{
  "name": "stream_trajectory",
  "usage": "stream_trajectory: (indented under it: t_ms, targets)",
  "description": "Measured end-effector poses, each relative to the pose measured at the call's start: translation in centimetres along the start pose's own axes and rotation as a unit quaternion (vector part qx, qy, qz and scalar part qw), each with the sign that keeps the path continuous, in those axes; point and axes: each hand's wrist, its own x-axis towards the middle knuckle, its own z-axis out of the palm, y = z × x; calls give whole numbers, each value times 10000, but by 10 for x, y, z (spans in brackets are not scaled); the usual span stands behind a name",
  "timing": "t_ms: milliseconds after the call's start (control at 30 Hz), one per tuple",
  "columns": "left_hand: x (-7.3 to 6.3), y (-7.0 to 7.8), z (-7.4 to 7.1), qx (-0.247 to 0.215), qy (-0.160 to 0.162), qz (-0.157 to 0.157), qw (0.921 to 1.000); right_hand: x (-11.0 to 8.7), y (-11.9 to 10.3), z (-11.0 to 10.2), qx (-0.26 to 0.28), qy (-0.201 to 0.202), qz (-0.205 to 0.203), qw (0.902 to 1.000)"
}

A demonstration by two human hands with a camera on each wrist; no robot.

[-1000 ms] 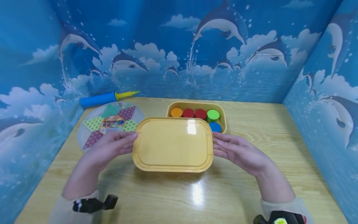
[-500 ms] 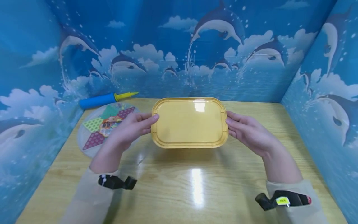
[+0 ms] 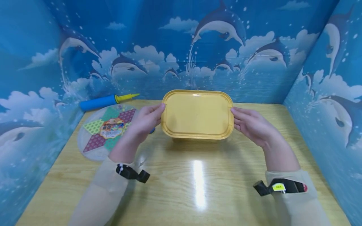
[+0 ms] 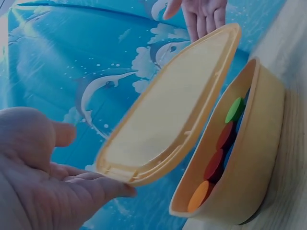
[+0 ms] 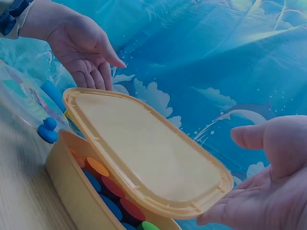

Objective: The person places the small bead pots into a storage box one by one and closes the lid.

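Both hands carry a yellow rectangular lid [image 3: 198, 114] by its short ends. My left hand [image 3: 148, 119] has its straight fingertips at the left end, and my right hand [image 3: 251, 125] does likewise at the right. In the wrist views, the thumbs [image 4: 64, 134] stand apart from the lid. Tilted, it hangs over a matching yellow box [image 4: 264, 124], which it mostly hides in the head view. Inside the box lie several round pieces, including an orange one [image 4: 200, 196], a green one [image 4: 235, 110] and dark red ones [image 5: 112, 188].
A round clear game board [image 3: 97, 153] with coloured triangles lies left. Behind it is a blue pump [image 3: 97, 102] with a yellow nozzle. A blue toy duck [image 5: 48, 130] sits near the box's left end. Dolphin-printed curtains [image 3: 181, 47] enclose the wooden table [image 3: 169, 188].
Both hands have moved the lid away from the body and to the right, from in front of the box to above it. The box's pieces are now covered in the head view.
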Motion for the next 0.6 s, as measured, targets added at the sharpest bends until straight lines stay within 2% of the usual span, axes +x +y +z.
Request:
stream_trajectory:
  t_ms: [100,167,267,400,500,600]
  targets:
    - [2,-3,5,-642,158,331,9973,2,0,0,126,23,-264,9996]
    - [2,-4,9,-902,319,543,9939,3,0,1,245,35,-463,9986]
    - [2,-4,14,-931,701,657,9910,3,-2,4,422,110,-632,9970]
    - [1,-4,20,-865,1173,685,9870,3,-6,9,479,415,-650,9959]
    - [3,-4,25,-917,1584,798,9799,4,-7,14,650,777,-740,9921]
    - [5,-6,31,-969,2042,984,9691,7,-6,19,825,1131,-859,9864]
